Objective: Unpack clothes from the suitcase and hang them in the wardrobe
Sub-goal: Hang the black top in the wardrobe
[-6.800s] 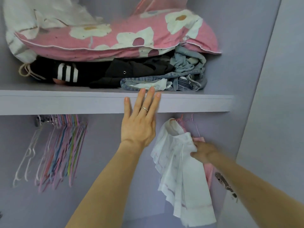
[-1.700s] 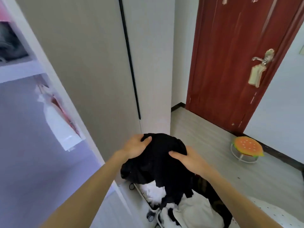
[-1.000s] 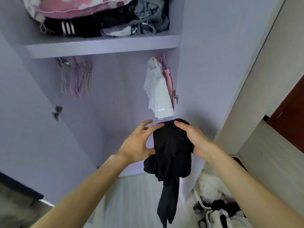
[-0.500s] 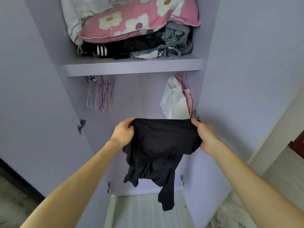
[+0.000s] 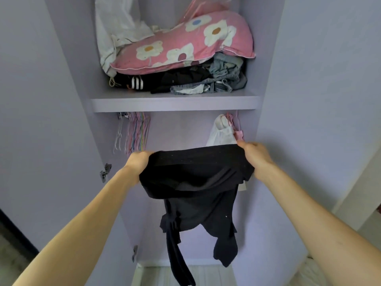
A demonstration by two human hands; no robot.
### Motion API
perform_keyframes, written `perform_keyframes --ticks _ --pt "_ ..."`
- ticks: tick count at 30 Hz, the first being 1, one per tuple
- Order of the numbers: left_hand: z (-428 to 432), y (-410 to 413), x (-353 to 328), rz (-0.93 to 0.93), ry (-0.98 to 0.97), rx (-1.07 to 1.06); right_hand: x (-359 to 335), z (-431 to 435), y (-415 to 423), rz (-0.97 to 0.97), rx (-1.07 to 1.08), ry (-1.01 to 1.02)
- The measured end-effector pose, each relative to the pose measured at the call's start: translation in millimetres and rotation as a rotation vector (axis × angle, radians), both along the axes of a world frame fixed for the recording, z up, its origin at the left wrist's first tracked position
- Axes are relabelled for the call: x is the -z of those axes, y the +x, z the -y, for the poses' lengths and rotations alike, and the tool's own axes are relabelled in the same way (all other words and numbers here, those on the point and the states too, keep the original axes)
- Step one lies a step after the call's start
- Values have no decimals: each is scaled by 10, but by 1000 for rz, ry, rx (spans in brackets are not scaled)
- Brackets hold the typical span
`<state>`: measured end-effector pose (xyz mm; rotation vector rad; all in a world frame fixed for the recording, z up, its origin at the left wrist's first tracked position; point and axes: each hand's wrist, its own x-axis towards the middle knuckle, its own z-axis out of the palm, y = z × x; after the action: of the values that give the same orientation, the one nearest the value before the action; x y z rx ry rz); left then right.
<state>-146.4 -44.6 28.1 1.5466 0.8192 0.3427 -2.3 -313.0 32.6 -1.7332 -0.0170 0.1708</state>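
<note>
A black garment (image 5: 198, 182) hangs spread out in front of the open lilac wardrobe (image 5: 288, 100). My left hand (image 5: 139, 161) grips its top edge at the left, and my right hand (image 5: 254, 154) grips the same edge at the right. Its lower part and sleeves dangle toward the wardrobe floor. Behind it, at the right end under the shelf, a white garment (image 5: 221, 135) and a pink one (image 5: 239, 134) hang on hangers. A bunch of bare coloured hangers (image 5: 136, 133) hangs at the left end. The suitcase is out of view.
The shelf (image 5: 175, 103) above carries a pink flowered pillow (image 5: 185, 44), white bedding (image 5: 115, 27), folded black clothes (image 5: 165, 80) and jeans (image 5: 224, 77). Door hinges (image 5: 105, 172) stick out on the left wall. Between the hangers and the hung garments lies open space.
I have turned from the suitcase to the wardrobe with the black garment. Over the last half second my hands drew apart and stretched its top edge wider.
</note>
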Motion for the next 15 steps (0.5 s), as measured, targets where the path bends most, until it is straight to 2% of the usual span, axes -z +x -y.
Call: perform_keyframes --ticks 3,5,10,12,15 --pt "-125 -21 -118 0 53 62 -38 -5 211 -152 29 184" --pt "-196 -11 -164 -33 149 216 -25 -35 269 -202 15 232" --pt "-169 -34 -219 -414 722 761 3 -5 306 -255 -6 217" --pt "-75 -37 -207 -480 825 782 1 -7 280 -299 -6 273" --pt "163 5 -119 -345 863 684 32 -146 150 -355 -90 356"
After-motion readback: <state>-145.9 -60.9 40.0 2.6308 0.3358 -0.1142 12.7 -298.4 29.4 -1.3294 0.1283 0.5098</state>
